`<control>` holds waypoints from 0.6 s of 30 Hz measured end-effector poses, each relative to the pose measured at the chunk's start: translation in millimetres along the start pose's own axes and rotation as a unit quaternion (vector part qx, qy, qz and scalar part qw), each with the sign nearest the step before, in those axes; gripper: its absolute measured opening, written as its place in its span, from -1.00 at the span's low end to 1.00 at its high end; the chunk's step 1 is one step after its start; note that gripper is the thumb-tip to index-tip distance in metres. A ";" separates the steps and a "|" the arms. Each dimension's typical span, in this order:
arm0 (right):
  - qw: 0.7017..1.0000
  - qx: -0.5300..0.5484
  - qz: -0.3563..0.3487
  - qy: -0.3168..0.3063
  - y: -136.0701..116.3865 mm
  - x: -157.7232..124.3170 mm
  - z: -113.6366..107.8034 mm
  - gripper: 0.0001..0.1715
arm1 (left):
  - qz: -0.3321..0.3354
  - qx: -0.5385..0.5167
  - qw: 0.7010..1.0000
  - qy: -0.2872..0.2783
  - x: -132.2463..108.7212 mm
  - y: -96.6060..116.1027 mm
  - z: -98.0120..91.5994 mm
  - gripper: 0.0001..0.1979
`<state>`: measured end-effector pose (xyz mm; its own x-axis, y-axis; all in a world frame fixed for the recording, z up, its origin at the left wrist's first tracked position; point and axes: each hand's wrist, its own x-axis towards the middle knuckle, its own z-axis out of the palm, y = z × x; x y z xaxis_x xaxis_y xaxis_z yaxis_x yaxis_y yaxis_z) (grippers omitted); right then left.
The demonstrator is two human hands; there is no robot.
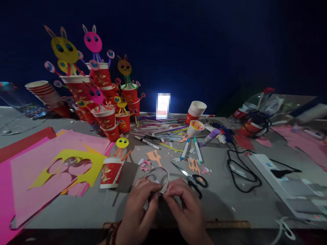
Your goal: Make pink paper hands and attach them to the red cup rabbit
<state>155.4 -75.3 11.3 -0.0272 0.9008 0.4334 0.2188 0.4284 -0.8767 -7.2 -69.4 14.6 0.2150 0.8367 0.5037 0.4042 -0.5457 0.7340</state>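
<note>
A pale ring, a roll of tape (pixel 168 179), is held upright and tilted just above the table. My left hand (pixel 140 203) pinches its lower rim between thumb and fingers. Close against it, my right hand (pixel 185 201) has thumb and forefinger pressed together at the roll's right lower edge; a loose tape end cannot be made out there. Black-handled scissors (pixel 190 176) lie partly open just beyond my right hand. To the left stands a red paper cup (pixel 110 173) with a yellow paper face (pixel 122 143) on orange stems.
Pink and yellow paper sheets (pixel 33 163) cover the left side. Behind them rise several stacked cups with paper rabbits (pixel 93 41). Markers (pixel 185 149), paper scraps (pixel 154 157) and a lit phone-like screen (pixel 163 105) are ahead. A power strip (pixel 278 190) and black cord (pixel 244 189) lie right.
</note>
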 end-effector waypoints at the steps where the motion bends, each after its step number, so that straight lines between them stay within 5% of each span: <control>1: 1.000 0.012 -0.001 0.009 0.0 -1.7 -1.5 -0.87 | -0.019 -0.016 1.000 0.005 -0.4 -0.1 -1.0 -0.80; 6: 0.986 0.048 0.053 0.154 9.8 -6.0 -44.3 -0.91 | -0.137 0.005 0.989 0.057 -2.3 -18.9 -15.0 -0.78; 11: 0.986 -0.052 0.157 0.012 26.9 -2.6 -89.0 -0.79 | 0.034 0.193 0.981 0.010 -5.7 -51.6 -11.6 -0.69; 18: 0.975 -0.065 0.207 -0.053 33.0 1.9 -77.0 -0.81 | 0.057 0.295 0.950 -0.086 0.0 -66.4 -3.8 -0.60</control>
<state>237.6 -64.9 -0.7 -0.0091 0.9998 0.0182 0.3540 0.0203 -0.9350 -37.4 -33.4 -32.4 0.4082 0.7970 0.4452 0.7872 -0.5543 0.2705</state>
